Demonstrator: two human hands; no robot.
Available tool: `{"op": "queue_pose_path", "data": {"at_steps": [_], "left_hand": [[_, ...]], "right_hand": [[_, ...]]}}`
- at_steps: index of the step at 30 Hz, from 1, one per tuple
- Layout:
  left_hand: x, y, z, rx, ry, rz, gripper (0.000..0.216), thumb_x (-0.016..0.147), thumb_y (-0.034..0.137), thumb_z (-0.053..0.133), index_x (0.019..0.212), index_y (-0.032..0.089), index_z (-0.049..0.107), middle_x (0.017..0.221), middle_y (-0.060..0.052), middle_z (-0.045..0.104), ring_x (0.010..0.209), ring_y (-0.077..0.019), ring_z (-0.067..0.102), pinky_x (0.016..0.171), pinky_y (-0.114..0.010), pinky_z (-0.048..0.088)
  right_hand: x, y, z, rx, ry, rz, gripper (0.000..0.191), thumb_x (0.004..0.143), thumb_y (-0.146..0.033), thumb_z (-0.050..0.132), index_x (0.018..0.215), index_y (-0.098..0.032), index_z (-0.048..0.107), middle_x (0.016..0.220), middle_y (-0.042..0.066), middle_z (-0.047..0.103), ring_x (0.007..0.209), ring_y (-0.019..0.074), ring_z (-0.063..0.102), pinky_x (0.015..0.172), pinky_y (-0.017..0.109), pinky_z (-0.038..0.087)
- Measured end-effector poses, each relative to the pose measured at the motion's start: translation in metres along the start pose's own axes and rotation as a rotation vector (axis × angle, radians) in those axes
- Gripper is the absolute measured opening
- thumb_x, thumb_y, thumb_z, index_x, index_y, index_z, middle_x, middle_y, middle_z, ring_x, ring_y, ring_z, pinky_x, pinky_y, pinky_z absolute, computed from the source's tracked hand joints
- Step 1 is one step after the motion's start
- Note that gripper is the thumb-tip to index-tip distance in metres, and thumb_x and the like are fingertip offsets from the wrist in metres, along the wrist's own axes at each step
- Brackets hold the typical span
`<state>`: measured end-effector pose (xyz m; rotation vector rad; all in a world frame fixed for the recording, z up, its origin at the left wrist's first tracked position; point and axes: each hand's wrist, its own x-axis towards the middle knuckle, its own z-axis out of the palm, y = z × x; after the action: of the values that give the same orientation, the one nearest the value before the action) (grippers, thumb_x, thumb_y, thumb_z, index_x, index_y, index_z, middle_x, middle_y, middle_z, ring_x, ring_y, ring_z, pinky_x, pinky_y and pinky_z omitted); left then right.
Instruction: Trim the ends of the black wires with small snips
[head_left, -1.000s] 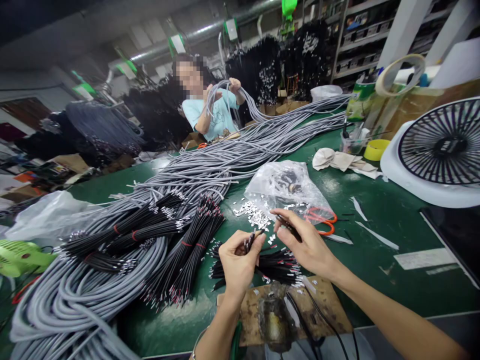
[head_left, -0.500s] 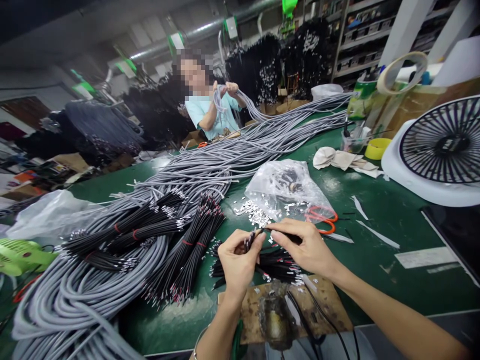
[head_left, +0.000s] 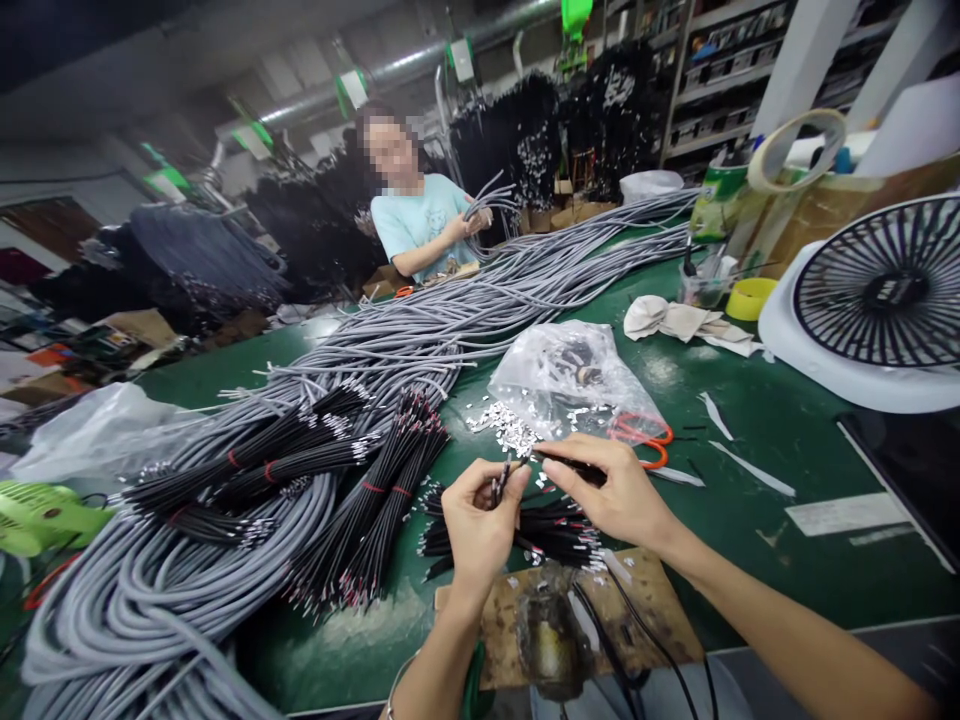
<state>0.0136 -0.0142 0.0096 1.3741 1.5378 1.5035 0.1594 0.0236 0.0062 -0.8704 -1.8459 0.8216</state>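
Observation:
My left hand (head_left: 480,515) is closed in a pinch around a few short black wires (head_left: 501,484), their ends poking up between thumb and fingers. My right hand (head_left: 619,490) grips a dark, slim tool (head_left: 574,466) whose kind I cannot make out. Its tip meets the left fingertips. Below both hands lies a loose bundle of black wires (head_left: 559,535) with bare and red ends. Just beyond the fingers is a scatter of small white pieces (head_left: 510,428), beside a clear plastic bag (head_left: 559,365).
Grey cables (head_left: 247,560) sprawl over the left and back, with tied black wire bundles (head_left: 375,490) on top. Nearest me is a wooden board (head_left: 652,600) bearing a metal block (head_left: 555,640). Orange-handled scissors (head_left: 664,450) and a fan (head_left: 892,300) are right. A co-worker (head_left: 424,225) handles cables opposite.
The co-worker's hands have lowered and moved right with the grey cables, whose ends now fan out. My two hands stay nearly in place, still meeting at the fingertips.

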Motion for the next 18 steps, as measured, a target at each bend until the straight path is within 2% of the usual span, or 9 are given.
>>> {"op": "queue_pose_path", "data": {"at_steps": [5,8,11,15,18], "left_hand": [[-0.0012,-0.0024,0.0001,-0.010,0.019,0.029,0.015,0.068,0.026,0.068,0.064,0.013,0.063,0.054,0.004,0.048,0.043,-0.0059,0.040,0.042,-0.019,0.031],[-0.0010,-0.0016,0.0004,-0.005,0.008,0.020,0.017,0.069,0.028,0.067,0.064,0.013,0.063,0.049,0.005,0.045,0.042,-0.0058,0.038,0.040,-0.019,0.030],[0.0002,-0.0013,0.0001,0.006,-0.066,-0.043,0.024,0.074,0.034,0.062,0.064,0.012,0.061,0.044,0.006,0.040,0.039,-0.0050,0.034,0.038,-0.018,0.027],[0.0016,-0.0034,-0.0014,-0.052,-0.176,-0.131,0.035,0.079,0.042,0.053,0.062,0.012,0.055,0.049,0.006,0.039,0.037,-0.0034,0.033,0.034,-0.016,0.024],[0.0009,-0.0040,-0.0021,-0.111,-0.265,-0.186,0.037,0.079,0.045,0.051,0.061,0.013,0.051,0.049,0.006,0.036,0.034,-0.0023,0.031,0.032,-0.015,0.022]], "right_hand": [[-0.0003,0.0001,0.0003,-0.020,-0.020,0.010,0.022,0.083,-0.026,0.052,0.097,-0.019,0.067,0.086,0.005,0.068,0.076,0.0161,0.061,0.069,0.029,0.047],[-0.0004,-0.0005,0.0004,-0.024,-0.022,0.008,0.022,0.083,-0.026,0.052,0.096,-0.020,0.068,0.084,0.004,0.068,0.074,0.0155,0.061,0.068,0.028,0.047],[0.0000,-0.0014,-0.0007,-0.022,-0.011,0.012,0.022,0.083,-0.025,0.052,0.096,-0.019,0.068,0.083,0.004,0.068,0.073,0.0154,0.061,0.066,0.028,0.046],[0.0013,-0.0015,-0.0035,0.021,-0.008,0.019,0.020,0.083,-0.024,0.052,0.091,-0.020,0.069,0.081,0.003,0.068,0.072,0.0148,0.060,0.066,0.028,0.045],[0.0022,-0.0005,-0.0048,0.069,0.026,0.026,0.019,0.081,-0.026,0.055,0.096,-0.019,0.066,0.084,0.004,0.066,0.075,0.0146,0.058,0.067,0.027,0.044]]}}
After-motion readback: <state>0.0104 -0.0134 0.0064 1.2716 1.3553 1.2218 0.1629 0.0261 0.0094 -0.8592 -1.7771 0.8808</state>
